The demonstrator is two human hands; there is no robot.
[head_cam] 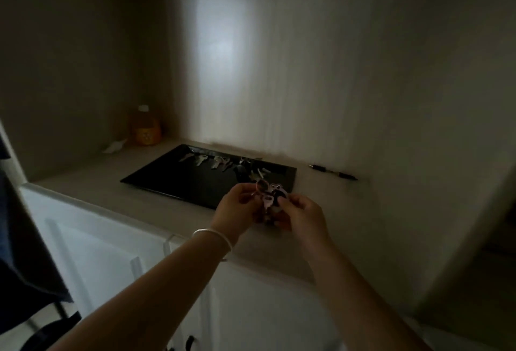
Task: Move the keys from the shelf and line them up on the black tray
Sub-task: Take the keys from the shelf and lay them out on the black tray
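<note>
A black tray (178, 176) lies on the pale shelf in a dim alcove. Along its far edge several silver keys (208, 161) lie side by side, and a darker clump of keys (248, 167) sits to their right. Just in front of the tray's near right corner, both my hands hold one bunch of keys (268, 193) with pinkish and black heads on a ring. My left hand (237, 207) pinches the ring side. My right hand (300, 211) grips the other side. A silver bangle circles my left wrist.
An orange bottle (145, 127) stands in the back left corner, with a small white scrap (113, 147) beside it. A black pen (333, 172) lies by the back wall, right of the tray. White cabinet doors (106, 253) sit below the shelf edge. Dark cloth (25, 253) hangs at left.
</note>
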